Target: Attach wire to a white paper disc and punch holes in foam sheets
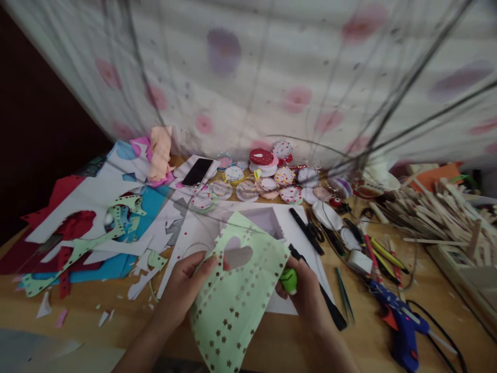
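Note:
A light green sheet of paper (pixel 236 295) patterned with small brown flower shapes is held up over the table, tilted. Near its top is a heart-shaped cut-out (pixel 238 254). My left hand (pixel 184 285) pinches the sheet's left edge, beside the heart. In my right hand (pixel 305 290), at the right edge of the sheet, is a small bright green tool (pixel 288 280); fingers cover much of it, so its kind cannot be made out. Behind the sheet lie white paper (pixel 306 248) and a shallow light box (pixel 269 220), partly hidden.
Coloured paper offcuts (pixel 104 233) are heaped at left. Decorated round pieces (pixel 247 190) and a phone (pixel 198 172) sit at the back. On the right are a black marker (pixel 306 230), tweezers (pixel 345 295), a blue glue gun (pixel 404 324) and wooden sticks (pixel 446 212).

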The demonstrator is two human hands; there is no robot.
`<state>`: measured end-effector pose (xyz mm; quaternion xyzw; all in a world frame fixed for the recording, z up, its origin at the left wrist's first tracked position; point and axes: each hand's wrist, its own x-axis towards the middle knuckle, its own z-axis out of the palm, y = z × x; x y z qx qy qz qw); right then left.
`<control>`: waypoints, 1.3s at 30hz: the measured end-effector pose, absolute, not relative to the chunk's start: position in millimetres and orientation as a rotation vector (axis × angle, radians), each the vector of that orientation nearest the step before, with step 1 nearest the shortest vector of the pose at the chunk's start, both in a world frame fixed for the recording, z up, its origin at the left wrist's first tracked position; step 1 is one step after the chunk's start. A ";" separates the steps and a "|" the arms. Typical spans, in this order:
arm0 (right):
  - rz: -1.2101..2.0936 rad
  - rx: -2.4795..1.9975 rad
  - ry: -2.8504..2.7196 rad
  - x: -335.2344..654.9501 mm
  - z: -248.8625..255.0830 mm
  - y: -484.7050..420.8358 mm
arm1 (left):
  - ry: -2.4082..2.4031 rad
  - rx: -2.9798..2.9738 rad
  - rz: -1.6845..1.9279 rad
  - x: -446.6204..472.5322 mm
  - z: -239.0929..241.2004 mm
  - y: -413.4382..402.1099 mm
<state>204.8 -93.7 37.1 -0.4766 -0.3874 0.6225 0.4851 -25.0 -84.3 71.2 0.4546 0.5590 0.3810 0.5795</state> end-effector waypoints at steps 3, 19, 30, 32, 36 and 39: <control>1.478 -1.189 -1.088 210.2 39.3 -100.6 | 1.330 1.160 0.864 -15.0 64.6 -92.9; 1.077 -1.651 -1.201 305.5 39.6 -148.0 | 1.584 2.664 0.626 13.6 39.0 -63.9; 1.036 -1.566 -1.246 275.5 31.3 -143.2 | 1.504 1.882 0.812 -3.2 63.8 -114.7; 1.079 -1.504 -1.297 268.2 34.0 -142.0 | 1.514 1.618 0.794 -1.3 70.5 -111.7; 1.066 -1.440 -1.318 254.7 39.6 -136.6 | 1.350 1.357 0.723 3.1 77.3 -104.2; 1.146 -1.385 -1.343 255.2 46.0 -127.4 | 1.342 1.333 0.708 2.3 77.7 -102.2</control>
